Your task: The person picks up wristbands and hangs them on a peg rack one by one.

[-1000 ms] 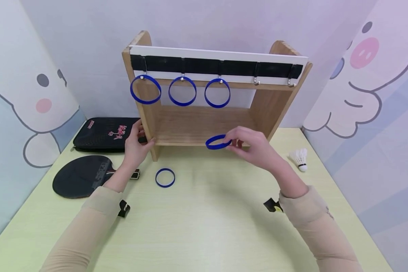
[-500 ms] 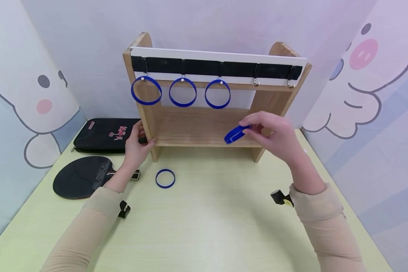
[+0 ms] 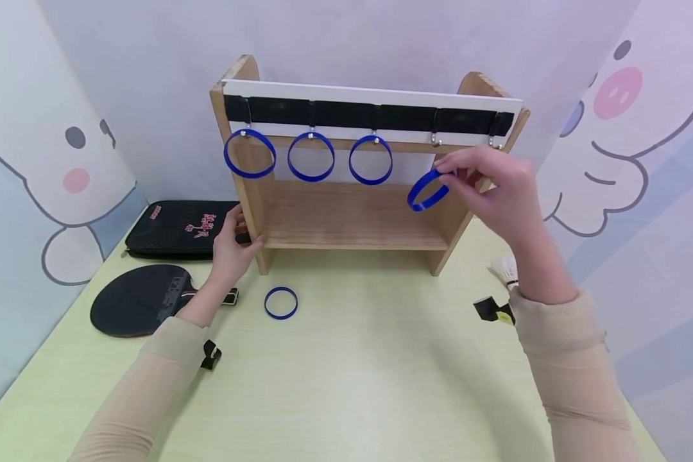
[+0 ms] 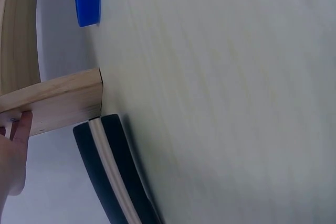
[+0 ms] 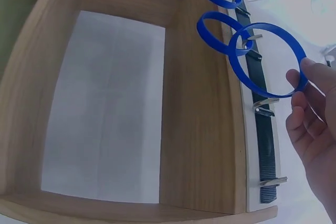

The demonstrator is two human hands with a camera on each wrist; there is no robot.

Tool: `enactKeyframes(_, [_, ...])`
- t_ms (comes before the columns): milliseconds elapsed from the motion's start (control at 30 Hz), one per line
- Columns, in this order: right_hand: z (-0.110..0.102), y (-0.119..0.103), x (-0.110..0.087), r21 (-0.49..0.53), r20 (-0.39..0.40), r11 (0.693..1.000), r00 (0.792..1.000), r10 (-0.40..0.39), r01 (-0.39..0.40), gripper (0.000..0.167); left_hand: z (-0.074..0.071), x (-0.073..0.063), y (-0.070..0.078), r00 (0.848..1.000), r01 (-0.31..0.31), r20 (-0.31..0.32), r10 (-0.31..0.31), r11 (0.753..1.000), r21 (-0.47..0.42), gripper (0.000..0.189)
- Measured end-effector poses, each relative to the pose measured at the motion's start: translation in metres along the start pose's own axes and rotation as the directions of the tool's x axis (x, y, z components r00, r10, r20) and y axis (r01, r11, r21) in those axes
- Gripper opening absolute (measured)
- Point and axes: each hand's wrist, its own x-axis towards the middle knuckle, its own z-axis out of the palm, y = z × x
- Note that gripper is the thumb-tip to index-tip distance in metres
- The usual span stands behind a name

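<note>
Between thumb and fingers, my right hand (image 3: 496, 186) pinches a blue ring (image 3: 418, 206) by its edge, below and in front of a bare hook (image 3: 436, 139). In the right wrist view this blue ring (image 5: 234, 69) overlaps a hanging one. Three blue rings hang on hooks along the black strip (image 3: 343, 115): a left ring (image 3: 251, 174), a middle ring (image 3: 312, 178) and a right ring (image 3: 372, 182). My left hand (image 3: 231, 253) grips the left side panel (image 3: 253, 205) of the wooden rack, thumb at its front edge. Another blue ring (image 3: 281, 317) lies flat on the table.
A black zip case (image 3: 167, 228) lies behind a black table tennis bat (image 3: 135, 301) on the left. At the right, a shuttlecock (image 3: 504, 268) is partly hidden by my right arm. The rightmost hook (image 3: 494, 145) is bare, just above my right hand.
My right hand has risen and moved right with the blue ring, which has tilted from nearly flat to more upright. The left hand stays on the side panel.
</note>
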Motion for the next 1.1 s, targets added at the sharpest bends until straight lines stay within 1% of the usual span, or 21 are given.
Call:
enactKeyframes(167, [-0.005,0.005,0.012,-0.122,-0.028,0.992,0.999,-0.037,0.033,0.020,0.000,0.000,-0.002,1.000,-0.015,-0.006,0.015,1.000,0.016,0.074])
enactKeyframes(267, [-0.005,0.011,0.020,-0.189,-0.045,0.982,0.998,-0.034,0.025,0.017,0.000,0.001,-0.003,1.000,-0.025,-0.014,0.026,0.999,0.025,0.073])
enactKeyframes(400, [-0.005,0.019,0.027,-0.243,-0.068,0.970,0.997,-0.024,0.007,0.013,0.000,0.002,-0.004,1.000,-0.026,-0.015,0.027,0.999,0.024,0.073])
enactKeyframes(467, [-0.005,0.023,0.029,-0.257,-0.066,0.966,0.998,-0.020,0.002,0.012,0.000,0.002,-0.003,1.000,-0.026,-0.012,0.026,0.999,0.020,0.073])
enactKeyframes(667, [-0.005,0.028,0.031,-0.288,-0.009,0.957,1.000,-0.023,0.019,0.009,0.001,0.003,-0.002,1.000,-0.031,-0.006,0.031,0.999,0.028,0.073])
enactKeyframes(800, [-0.004,0.031,0.032,-0.283,0.009,0.958,0.999,-0.035,0.036,0.009,0.001,0.004,-0.001,1.000,-0.030,-0.005,0.030,0.999,0.021,0.073])
enactKeyframes(967, [-0.001,0.034,0.032,-0.270,0.023,0.962,0.999,-0.033,0.038,0.009,0.000,0.003,-0.002,1.000,-0.023,-0.003,0.023,1.000,0.016,0.073])
enactKeyframes(1100, [-0.001,0.034,0.032,-0.303,0.062,0.951,0.997,-0.043,0.060,0.009,-0.001,0.002,-0.003,1.000,-0.018,-0.007,0.018,1.000,0.025,0.073])
